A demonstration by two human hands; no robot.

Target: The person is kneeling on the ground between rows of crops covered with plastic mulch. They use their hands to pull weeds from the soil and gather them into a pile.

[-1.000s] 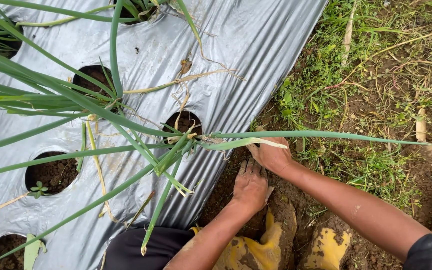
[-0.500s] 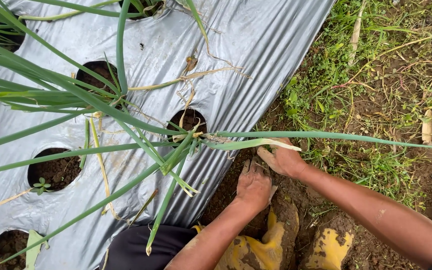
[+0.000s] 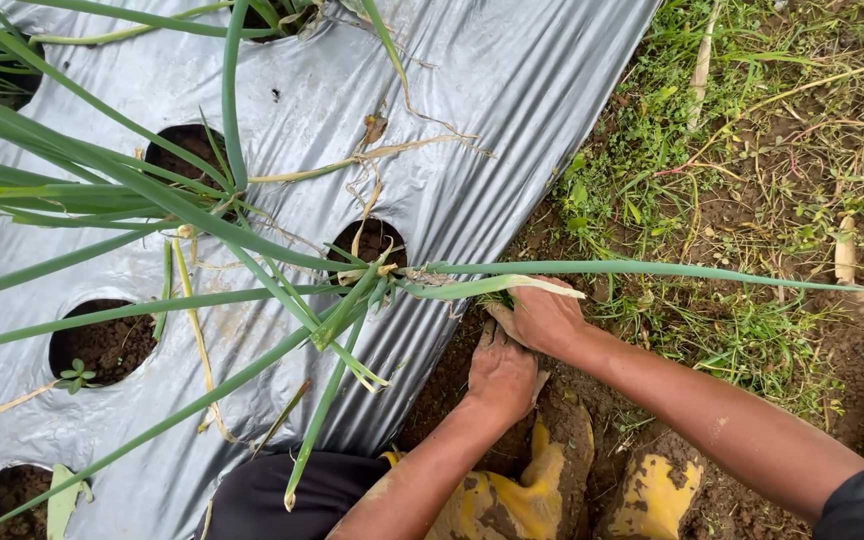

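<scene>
My right hand [image 3: 544, 316] reaches in from the right, its fingers curled around a small green weed [image 3: 497, 298] in the dark soil [image 3: 452, 370] at the edge of the silver plastic mulch sheet [image 3: 472, 120]. Just below it, my left hand [image 3: 500, 375] lies palm down on the same soil, with its fingertips tucked against the right hand. A long green onion leaf [image 3: 632, 269] runs across right above my right hand. It comes from a plant in the nearest planting hole [image 3: 372, 243].
Several round soil-filled holes, one [image 3: 102, 345] with a tiny seedling, dot the sheet, crossed by long onion leaves [image 3: 102, 170]. My muddy yellow boots [image 3: 552, 470] and dark trouser knee [image 3: 282, 495] are at the bottom. Weedy grass [image 3: 712, 150] covers the ground on the right.
My right hand has shifted left and closed down toward the mulch edge, now overlapping the left hand's fingertips. The left hand has stayed pressed on the soil.
</scene>
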